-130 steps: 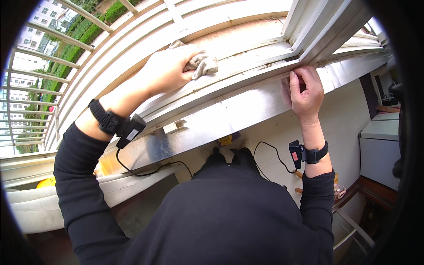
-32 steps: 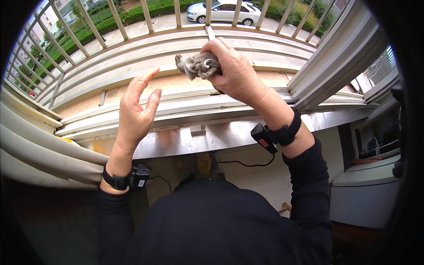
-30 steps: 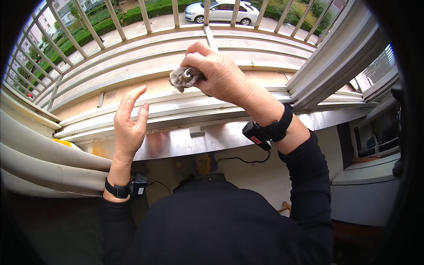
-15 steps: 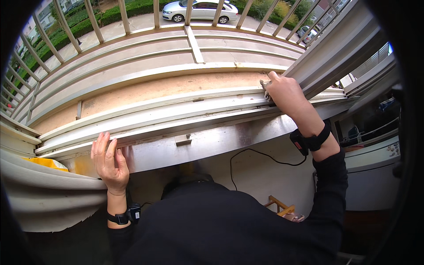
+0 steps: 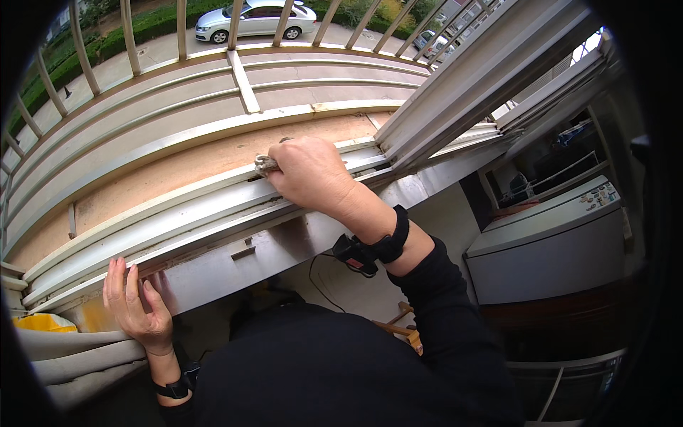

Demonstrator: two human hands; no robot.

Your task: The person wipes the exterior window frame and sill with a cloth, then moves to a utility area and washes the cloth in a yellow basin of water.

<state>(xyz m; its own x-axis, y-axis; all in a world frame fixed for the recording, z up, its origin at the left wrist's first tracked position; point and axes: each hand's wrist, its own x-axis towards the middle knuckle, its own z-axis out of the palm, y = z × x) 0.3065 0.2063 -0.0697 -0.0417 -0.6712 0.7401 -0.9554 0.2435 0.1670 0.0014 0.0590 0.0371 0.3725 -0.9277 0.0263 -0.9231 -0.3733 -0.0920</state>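
A small crumpled grey cloth (image 5: 266,166) sticks out from the fingers of my right hand (image 5: 311,173), which is closed around it. That hand presses down at the white sliding-window track (image 5: 178,206), near the middle of the sill. My left hand (image 5: 140,307) rests by the track's near left edge, fingers stretched and upright, holding nothing. Beneath the fingers runs a shiny metal sill strip (image 5: 203,285) with a small bracket (image 5: 243,249) on it. Part of the cloth is hidden inside my right fist.
Window sashes (image 5: 473,78) stand at the right end of the track. Beyond the sill lies a brown board (image 5: 142,174) inside a metal railing (image 5: 245,89). A grey curtain (image 5: 89,354) hangs at the left, a white cabinet (image 5: 548,245) stands right, and a wooden stool (image 5: 407,327) is below.
My right hand has slid left along the track with the cloth, away from the sashes. My left hand stays at the sill edge. The whole view has shifted toward the right.
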